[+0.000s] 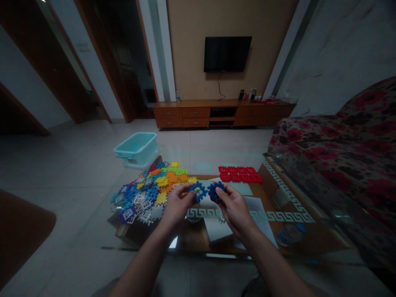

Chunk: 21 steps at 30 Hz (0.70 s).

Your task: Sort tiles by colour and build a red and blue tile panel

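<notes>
My left hand [177,204] is closed on a blue interlocking plastic tile [198,191], pinched between thumb and fingers. My right hand [232,206] grips a second blue tile [215,191] right beside it. The two tiles almost touch edge to edge above the glass table [309,241]. A heap of loose tiles [151,187] in blue, orange, yellow, green, white and purple lies to the left of my hands. A flat strip of joined red tiles [239,174] lies beyond my right hand.
A turquoise plastic tub [136,148] stands at the table's far left corner. White papers [256,208] lie under my right hand. A sofa with a red flower pattern [337,152] runs along the right. A TV cabinet [222,112] stands against the far wall.
</notes>
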{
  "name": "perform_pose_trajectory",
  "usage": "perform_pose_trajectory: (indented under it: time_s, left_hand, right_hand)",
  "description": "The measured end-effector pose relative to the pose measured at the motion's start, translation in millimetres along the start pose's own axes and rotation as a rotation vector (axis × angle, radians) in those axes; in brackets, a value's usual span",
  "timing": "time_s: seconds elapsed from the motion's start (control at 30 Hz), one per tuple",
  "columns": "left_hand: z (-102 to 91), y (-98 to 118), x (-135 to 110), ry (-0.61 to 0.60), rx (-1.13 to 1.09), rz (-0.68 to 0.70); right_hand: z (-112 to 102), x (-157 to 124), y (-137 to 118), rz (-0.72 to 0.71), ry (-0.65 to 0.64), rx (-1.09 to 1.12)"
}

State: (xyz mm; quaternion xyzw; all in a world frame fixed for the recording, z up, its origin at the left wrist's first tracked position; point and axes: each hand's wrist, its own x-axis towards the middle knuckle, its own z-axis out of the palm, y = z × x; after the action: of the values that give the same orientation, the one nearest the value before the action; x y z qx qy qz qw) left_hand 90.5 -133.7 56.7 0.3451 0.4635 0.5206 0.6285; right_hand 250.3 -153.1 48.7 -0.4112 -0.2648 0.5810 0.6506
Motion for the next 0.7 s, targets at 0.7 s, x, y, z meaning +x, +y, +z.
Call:
perform_pose_trajectory:
  time_s: [0.7]
  left_hand:
    - [2.0, 12.9, -11.3, -0.233, -0.191, -0.147]
  right_hand:
    - [-11.1, 4.6, 5.9, -0.023, -0.033, -0.135]
